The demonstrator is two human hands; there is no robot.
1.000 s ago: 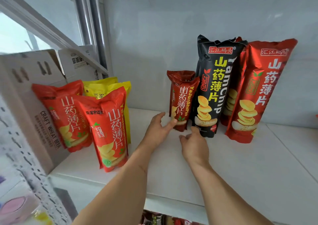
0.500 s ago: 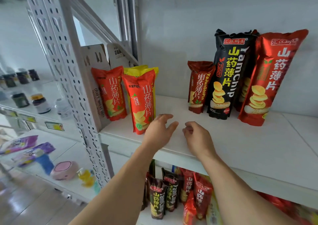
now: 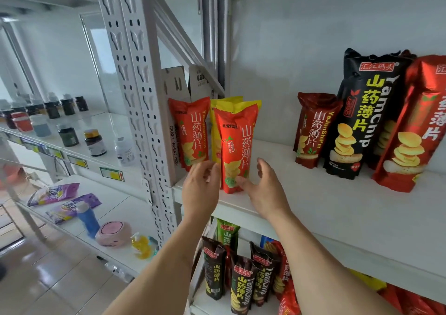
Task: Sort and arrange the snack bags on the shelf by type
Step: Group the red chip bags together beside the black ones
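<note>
An orange-red snack bag [image 3: 235,143] stands upright near the front left of the white shelf [image 3: 313,208]. My left hand [image 3: 201,189] is at its left side and my right hand [image 3: 263,189] at its right side; the right thumb touches the bag's base, fingers relaxed. Behind it stand a yellow bag [image 3: 217,114] and a second orange-red bag [image 3: 189,131]. Further right stand a small dark red bag [image 3: 312,129], a tall black bag [image 3: 362,112] and a tall red bag [image 3: 415,126].
A cardboard box [image 3: 173,90] fills the shelf's left corner against the perforated upright [image 3: 135,85]. More snack bags [image 3: 241,278] stand on the shelf below. The neighbouring rack on the left holds bottles [image 3: 70,133], purple packets [image 3: 55,194] and a pink case [image 3: 113,234].
Both hands moved left from the dark red and black bags to either side of the front orange-red bag. The view pulled back and turned left.
</note>
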